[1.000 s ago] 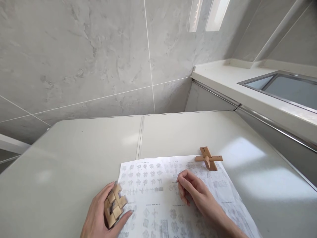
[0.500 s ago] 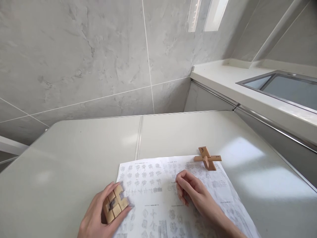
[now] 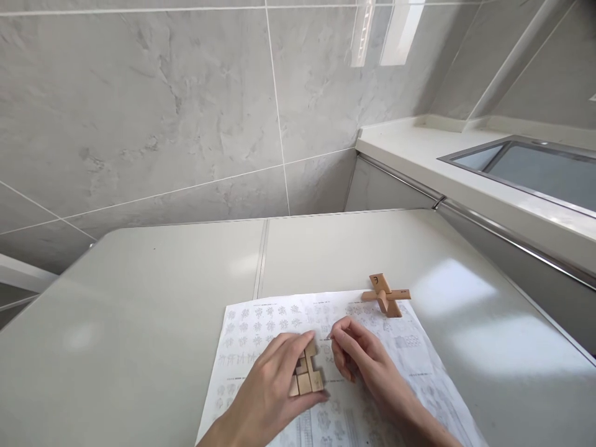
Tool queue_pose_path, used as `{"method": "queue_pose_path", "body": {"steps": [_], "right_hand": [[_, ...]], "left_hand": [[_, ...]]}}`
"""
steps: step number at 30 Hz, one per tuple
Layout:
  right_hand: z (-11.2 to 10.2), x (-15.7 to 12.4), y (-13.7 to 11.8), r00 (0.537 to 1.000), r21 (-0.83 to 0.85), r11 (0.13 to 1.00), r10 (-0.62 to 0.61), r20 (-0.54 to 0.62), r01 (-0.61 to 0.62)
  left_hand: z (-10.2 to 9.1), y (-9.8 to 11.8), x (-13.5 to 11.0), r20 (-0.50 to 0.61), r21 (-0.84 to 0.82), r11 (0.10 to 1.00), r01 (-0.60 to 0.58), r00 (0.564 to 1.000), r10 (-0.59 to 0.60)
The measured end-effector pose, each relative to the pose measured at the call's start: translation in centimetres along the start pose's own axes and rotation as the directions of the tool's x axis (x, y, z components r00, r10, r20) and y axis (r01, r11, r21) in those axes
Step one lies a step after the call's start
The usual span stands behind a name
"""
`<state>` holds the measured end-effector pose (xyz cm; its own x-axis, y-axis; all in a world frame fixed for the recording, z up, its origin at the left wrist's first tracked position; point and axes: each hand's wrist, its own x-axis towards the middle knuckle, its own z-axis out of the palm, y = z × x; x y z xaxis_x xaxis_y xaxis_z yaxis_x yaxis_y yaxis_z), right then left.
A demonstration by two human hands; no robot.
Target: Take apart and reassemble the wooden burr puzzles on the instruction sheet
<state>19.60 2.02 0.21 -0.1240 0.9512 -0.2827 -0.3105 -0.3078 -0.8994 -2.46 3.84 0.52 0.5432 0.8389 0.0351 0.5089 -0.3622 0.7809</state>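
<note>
My left hand (image 3: 274,385) is closed around a wooden block puzzle (image 3: 305,377), its thumb on the near side and fingers over the far side. The puzzle is a squarish cluster of pale cubes and bars with gaps between them; its left part is hidden by the hand. Beneath both hands lies a printed sheet (image 3: 344,406) covered with small puzzle diagrams. Just right of the puzzle, my right hand (image 3: 365,357) rests over the sheet with thumb and fingers curled together. Whether anything is inside those fingers cannot be made out.
A cross-shaped wooden puzzle (image 3: 386,295) with dark marks stands at the sheet's far right edge. The light table (image 3: 186,267) has a seam across it. Beyond are a grey tiled wall (image 3: 200,105) and, at right, a white counter (image 3: 400,139) with a sink (image 3: 535,164).
My left hand has carried the block puzzle to the right, from the sheet's left edge to beside my right hand. The right hand has stayed nearly in place.
</note>
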Motion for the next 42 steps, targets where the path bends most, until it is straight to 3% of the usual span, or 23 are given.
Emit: {"method": "queue_pose_path", "body": {"steps": [7,14,17,19,24,28,33,37,42], "right_hand": [[0.0,-0.2,0.7,0.997,-0.106,0.992,-0.064,0.035,0.067],[-0.5,0.0,1.6,0.984,-0.352,0.919,-0.161,0.081,0.179],[-0.7,0.0,2.0,0.962,-0.534,0.801,-0.247,0.12,0.272],[-0.9,0.0,2.3,0.938,-0.657,0.675,-0.304,0.167,0.336],[-1.2,0.0,2.9,0.849,-0.814,0.338,-0.423,0.317,0.473],[-1.3,0.0,2.7,0.799,-0.811,0.218,-0.43,0.42,0.543],[-1.4,0.0,2.6,0.762,-0.798,0.113,-0.402,0.508,0.592],[-1.7,0.1,2.9,0.763,-0.799,0.114,-0.402,0.506,0.59],[-1.6,-0.1,2.7,0.792,-0.78,0.26,-0.43,0.433,0.569]], "left_hand": [[0.8,-0.5,1.1,-0.007,0.048,0.995,-0.09,0.996,0.09],[-1.2,-1.6,0.8,0.012,0.276,0.954,-0.115,0.993,0.116],[-2.6,-2.1,0.6,0.043,0.309,0.946,-0.098,0.995,0.089],[-3.3,-2.2,0.4,0.048,0.279,0.958,-0.065,0.997,0.054],[-3.9,-2.2,0.0,0.048,-0.023,0.998,0.05,0.998,-0.049],[-3.7,-1.8,-0.3,0.004,-0.207,0.97,0.13,0.991,-0.133],[-3.5,-1.3,-0.5,0.002,-0.265,0.946,0.188,0.981,-0.195],[-3.4,-1.0,-0.3,-0.014,-0.281,0.934,0.221,0.972,-0.234],[-3.1,-1.0,-0.2,-0.037,-0.287,0.923,0.257,0.96,-0.279]]}}
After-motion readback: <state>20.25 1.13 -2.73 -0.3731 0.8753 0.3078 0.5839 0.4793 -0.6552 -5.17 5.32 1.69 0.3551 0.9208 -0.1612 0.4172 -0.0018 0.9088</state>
